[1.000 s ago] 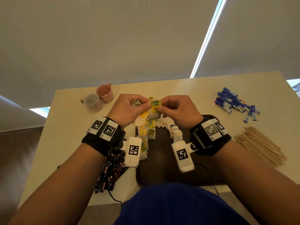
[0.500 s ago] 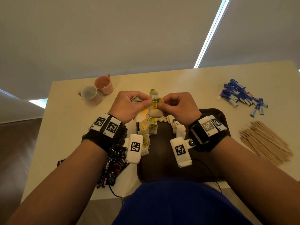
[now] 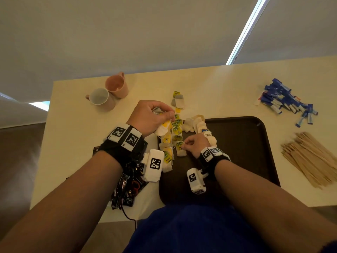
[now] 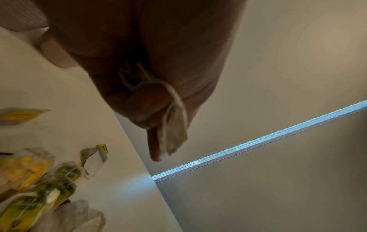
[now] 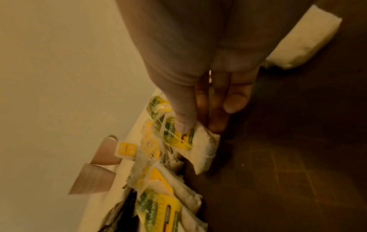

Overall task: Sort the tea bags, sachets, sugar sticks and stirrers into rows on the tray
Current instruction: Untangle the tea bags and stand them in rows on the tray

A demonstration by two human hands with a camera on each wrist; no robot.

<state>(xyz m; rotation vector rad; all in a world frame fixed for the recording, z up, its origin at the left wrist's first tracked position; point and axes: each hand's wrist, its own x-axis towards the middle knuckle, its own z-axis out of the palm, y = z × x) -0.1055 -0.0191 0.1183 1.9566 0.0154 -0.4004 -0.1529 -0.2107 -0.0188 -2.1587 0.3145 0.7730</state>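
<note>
A dark brown tray [image 3: 246, 143] lies in front of me. A row of tea bags [image 3: 176, 132] with yellow-green tags runs down its left edge. My right hand [image 3: 184, 146] pinches one tea bag [image 3: 180, 147] low over this row; the right wrist view shows thumb and fingers on that tea bag [image 5: 200, 146]. My left hand [image 3: 170, 114] is raised over the row's far end and grips a small bunch of tea bags [image 3: 162, 129]. One pale bag with its string [image 4: 174, 133] hangs from its fingers. White tea bags [image 3: 197, 124] form a second line.
Blue sugar sticks [image 3: 286, 101] lie in a heap at the far right, wooden stirrers [image 3: 310, 157] to the right of the tray. Dark sachets [image 3: 127, 185] are piled left of the tray. Two mugs [image 3: 109, 94] stand at the far left. A few loose tea bags [image 3: 177, 101] lie beyond the tray.
Both hands were together on one tea bag. The right hand has since come down toward me with it to the row on the tray; the left stays up with its bunch.
</note>
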